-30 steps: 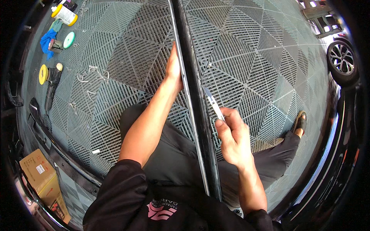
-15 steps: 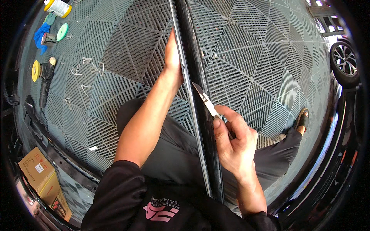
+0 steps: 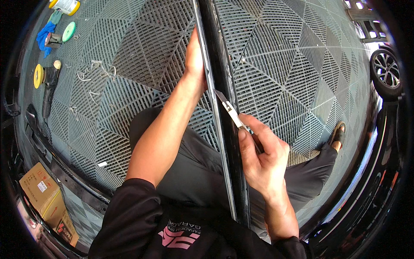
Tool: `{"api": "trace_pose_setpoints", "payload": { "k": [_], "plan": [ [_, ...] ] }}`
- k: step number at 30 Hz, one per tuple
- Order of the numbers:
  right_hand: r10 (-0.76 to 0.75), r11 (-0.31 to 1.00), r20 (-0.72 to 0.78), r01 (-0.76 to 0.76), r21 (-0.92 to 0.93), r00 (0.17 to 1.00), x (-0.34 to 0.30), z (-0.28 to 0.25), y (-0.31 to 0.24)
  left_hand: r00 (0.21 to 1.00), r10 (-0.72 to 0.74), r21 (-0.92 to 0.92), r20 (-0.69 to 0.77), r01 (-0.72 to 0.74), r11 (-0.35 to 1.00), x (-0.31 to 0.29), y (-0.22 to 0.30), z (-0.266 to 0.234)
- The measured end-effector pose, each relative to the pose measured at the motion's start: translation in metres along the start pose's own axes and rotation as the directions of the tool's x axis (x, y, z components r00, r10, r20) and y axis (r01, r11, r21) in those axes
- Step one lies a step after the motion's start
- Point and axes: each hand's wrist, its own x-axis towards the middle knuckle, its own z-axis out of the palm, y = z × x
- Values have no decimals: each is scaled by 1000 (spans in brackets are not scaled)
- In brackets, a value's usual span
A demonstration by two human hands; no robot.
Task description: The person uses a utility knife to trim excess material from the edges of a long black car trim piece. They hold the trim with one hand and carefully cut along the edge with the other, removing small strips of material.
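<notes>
A long black trim piece (image 3: 233,172) with a pale left edge runs from the far side down to my lap, between my legs. My left hand (image 3: 196,58) holds it from its left side, the fingers hidden behind it. In my right hand (image 3: 265,153) is a snap-off utility knife (image 3: 233,115) with a pale metal body, pinched between thumb and fingers. Its blade lies over the trim piece, the tip at the inner side of the pale edge; whether it touches cannot be made out.
On the grid-tile floor at left lie a polisher (image 3: 51,84) with a yellow pad, a green pad (image 3: 69,32), a blue cloth (image 3: 45,36) and thin pale scraps (image 3: 97,71). Cardboard boxes (image 3: 41,187) stand lower left. A black car (image 3: 379,172) is at right, a wheel (image 3: 386,69) beyond it.
The knife's tip has shifted very slightly along the trim piece, away from me. Both hands keep their hold, and the whole view has moved a little.
</notes>
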Motion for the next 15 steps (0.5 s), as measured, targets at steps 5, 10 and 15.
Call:
{"api": "trace_pose_setpoints", "payload": {
  "k": [5, 10, 15],
  "plan": [
    [-2, 1000, 18, 3, -22, 1000, 3, 0, -1, 1000, 19, -1, 16, -19, 1000, 2, -1, -2],
    [-4, 1000, 12, 3, 10, 1000, 3, 2, 0, 1000, 10, -9, 23, -10, 1000, 1, 1, 0],
    [-85, 994, 37, 88, -73, 996, 7, 1, 1, 999, 43, 20, 13, -43, 999, 1, -1, -1]
  ]
}}
